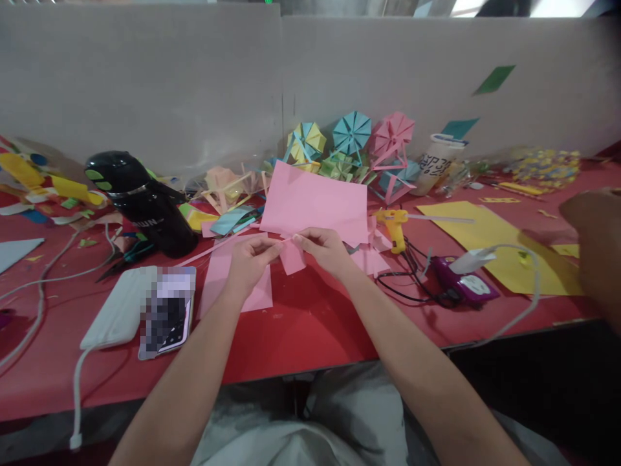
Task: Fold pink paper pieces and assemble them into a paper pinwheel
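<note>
A small pink paper piece is held up between my two hands, over the red table. My left hand pinches its left upper edge. On its upper right, my right hand pinches it with thumb and forefinger. Behind my hands lies a large pink sheet. Another pink sheet lies flat, partly under my left hand. Pink scraps are to the right of my right hand.
A black bottle, a phone and a white power bank are left. Right are a yellow glue gun, purple adapter and yellow sheet. Folded paper wheels stand behind. Another person's arm is far right.
</note>
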`<state>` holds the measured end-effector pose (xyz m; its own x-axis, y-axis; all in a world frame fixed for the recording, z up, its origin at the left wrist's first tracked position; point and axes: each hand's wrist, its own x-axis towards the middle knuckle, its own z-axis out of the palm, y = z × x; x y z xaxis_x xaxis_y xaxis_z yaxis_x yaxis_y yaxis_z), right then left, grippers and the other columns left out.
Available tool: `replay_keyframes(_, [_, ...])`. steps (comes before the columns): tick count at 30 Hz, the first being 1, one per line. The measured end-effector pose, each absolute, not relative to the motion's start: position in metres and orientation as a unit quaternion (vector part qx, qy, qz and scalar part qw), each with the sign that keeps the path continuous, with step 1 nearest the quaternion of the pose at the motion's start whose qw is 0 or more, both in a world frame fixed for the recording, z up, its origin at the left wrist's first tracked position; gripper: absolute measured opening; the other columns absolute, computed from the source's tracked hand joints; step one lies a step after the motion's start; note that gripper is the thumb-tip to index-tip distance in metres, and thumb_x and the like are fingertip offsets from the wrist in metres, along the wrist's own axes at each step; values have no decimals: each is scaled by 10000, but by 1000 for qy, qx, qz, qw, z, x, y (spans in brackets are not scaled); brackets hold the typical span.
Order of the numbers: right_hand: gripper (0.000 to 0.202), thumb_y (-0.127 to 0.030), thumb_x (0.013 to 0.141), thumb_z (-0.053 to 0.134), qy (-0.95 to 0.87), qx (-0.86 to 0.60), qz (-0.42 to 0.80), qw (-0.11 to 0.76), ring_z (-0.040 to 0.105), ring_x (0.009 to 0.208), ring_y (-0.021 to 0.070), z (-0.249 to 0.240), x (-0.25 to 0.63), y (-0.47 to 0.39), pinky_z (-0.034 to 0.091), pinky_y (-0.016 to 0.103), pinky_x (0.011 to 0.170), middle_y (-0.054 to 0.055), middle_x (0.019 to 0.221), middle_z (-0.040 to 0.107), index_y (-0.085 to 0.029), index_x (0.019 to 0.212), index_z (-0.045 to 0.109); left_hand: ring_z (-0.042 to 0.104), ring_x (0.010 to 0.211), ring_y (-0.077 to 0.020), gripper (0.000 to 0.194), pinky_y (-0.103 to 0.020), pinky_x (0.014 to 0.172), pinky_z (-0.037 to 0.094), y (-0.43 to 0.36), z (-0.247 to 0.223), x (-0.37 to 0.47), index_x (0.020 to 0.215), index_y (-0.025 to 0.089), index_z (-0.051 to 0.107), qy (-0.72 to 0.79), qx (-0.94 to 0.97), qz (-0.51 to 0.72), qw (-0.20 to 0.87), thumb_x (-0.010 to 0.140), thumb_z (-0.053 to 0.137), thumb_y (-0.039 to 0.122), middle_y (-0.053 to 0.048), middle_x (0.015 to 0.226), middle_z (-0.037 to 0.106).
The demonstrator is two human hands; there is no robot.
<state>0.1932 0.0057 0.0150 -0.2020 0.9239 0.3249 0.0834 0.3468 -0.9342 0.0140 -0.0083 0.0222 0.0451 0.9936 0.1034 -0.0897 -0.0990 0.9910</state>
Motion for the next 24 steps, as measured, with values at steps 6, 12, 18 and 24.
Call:
replay_keyframes(6, [325, -489, 813, 660, -648, -373, 426, 509, 540, 669, 133, 11, 192, 8, 438, 289, 672, 27, 738, 655, -169, 808, 714, 657, 670, -169, 316, -355, 728, 579, -7, 20, 13, 735, 154, 729, 447, 524, 523, 502, 577, 856, 397, -39, 708, 715])
replay_keyframes(12, [345, -516, 784, 670, -654, -392, 420, 492, 537, 642, 139, 13, 194, 7, 438, 290, 641, 31, 711, 663, -175, 760, 713, 645, 681, -166, 238, -328, 694, 561, -7, 19, 11, 734, 165, 725, 453, 574, 501, 463, 652, 802, 375, -43, 732, 708])
replay_keyframes(18, [383, -556, 799, 648, -670, -390, 419, 473, 511, 646, 133, 15, 194, 4, 425, 278, 628, 19, 705, 636, -179, 774, 714, 617, 634, -152, 208, -302, 665, 523, -7, 21, 10, 664, 169, 690, 448, 597, 522, 413, 675, 780, 357, -25, 662, 685])
replay_keyframes(24, [371, -500, 854, 592, -713, -398, 365, 447, 448, 621, 125, 16, 195, 4, 380, 282, 608, 13, 661, 567, -171, 688, 639, 593, 627, -138, 206, -291, 649, 506, -4, 19, 9, 649, 174, 637, 440, 561, 536, 452, 644, 784, 318, 0, 650, 649])
